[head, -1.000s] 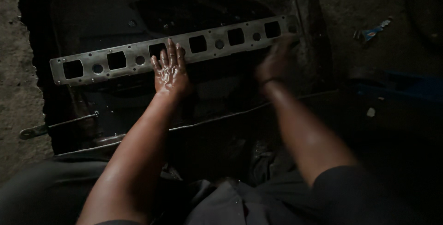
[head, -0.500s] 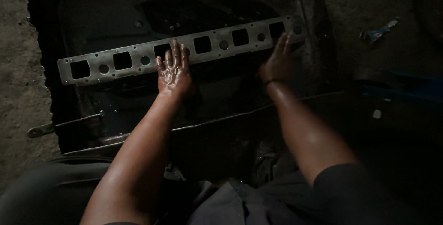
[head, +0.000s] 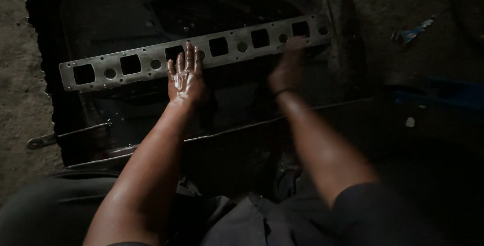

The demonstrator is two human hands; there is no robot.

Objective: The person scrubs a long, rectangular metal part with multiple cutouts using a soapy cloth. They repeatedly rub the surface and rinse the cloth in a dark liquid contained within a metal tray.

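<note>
Metal plate (head: 151, 64), long and grey with square and round holes, lies slanted across the dark tray (head: 101, 130), its high end toward 2 o'clock, low end toward 9 o'clock.

Left hand (head: 186, 77): flat, fingers spread, palm down, wet and glossy. Fingertips rest on the plate's near edge by a square hole at mid-length. Pressing, not gripping.

Right hand (head: 287, 72): blurred by motion, just below the plate's right part. Cannot tell whether it is open or closed, or whether it touches the plate.

Change from half a second ago: the right hand was sharp and sat by the plate's far-right end; it has since slid inward toward the middle and smeared. The left hand has stayed put. The plate holds the same slant. Judgement: the left hand steadies the plate while the right rubs or wipes along it.

Hard to make out: the tray's interior is nearly black; liquid glints near 12 o'clock but its depth is unclear. A small blue object (head: 411, 34) lies on the floor at 2 o'clock, kind not identifiable. The tray's near rim has a handle-like tab (head: 40, 141) at 8 o'clock. Clothing at 6 o'clock is in shadow.
</note>
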